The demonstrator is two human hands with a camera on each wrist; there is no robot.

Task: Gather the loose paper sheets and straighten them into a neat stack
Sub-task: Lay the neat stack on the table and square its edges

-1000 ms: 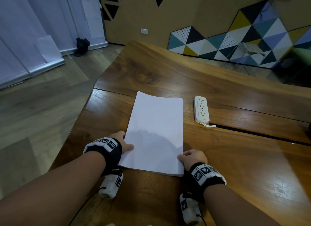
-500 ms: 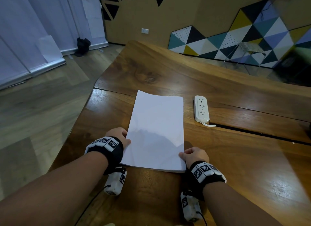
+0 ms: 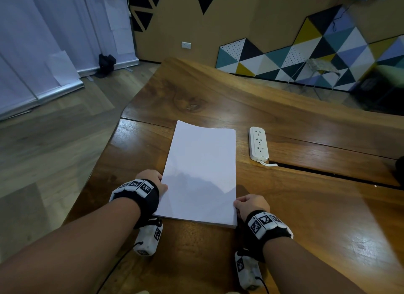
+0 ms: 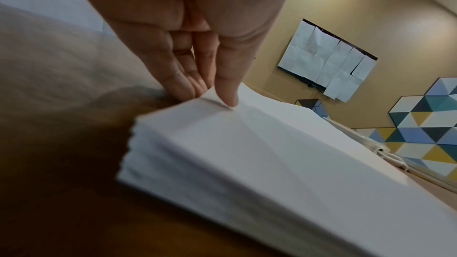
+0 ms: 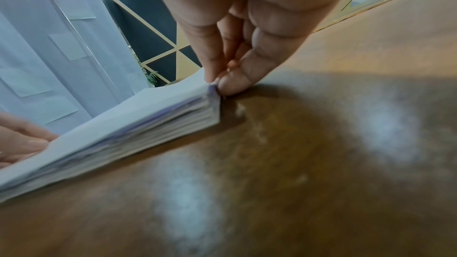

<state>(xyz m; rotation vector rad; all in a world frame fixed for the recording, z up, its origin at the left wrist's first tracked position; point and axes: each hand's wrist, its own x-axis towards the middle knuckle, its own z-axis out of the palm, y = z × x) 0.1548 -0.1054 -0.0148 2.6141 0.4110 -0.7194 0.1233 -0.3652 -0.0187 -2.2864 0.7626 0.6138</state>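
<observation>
A thick stack of white paper (image 3: 201,173) lies flat on the wooden table (image 3: 317,217), its long sides running away from me. My left hand (image 3: 162,184) is at the near part of the left edge. In the left wrist view the left hand (image 4: 212,93) has its thumb on top and its fingers (image 4: 183,85) against the side, pinching a slightly lifted sheet edge of the paper stack (image 4: 259,153). My right hand (image 3: 237,206) is at the near right edge. There the right hand (image 5: 217,83) pinches the paper stack (image 5: 123,134) near its corner, where the sheet edges look slightly uneven.
A white power strip (image 3: 259,144) lies on the table just right of the stack's far end, its cord leading into a dark slot (image 3: 328,173) between the boards. The table's left edge (image 3: 102,158) drops to wooden floor close to my left hand.
Both hands have stayed on the near sides of the stack. The left hand slid a little farther along the left edge, and the stack shifted only slightly.
</observation>
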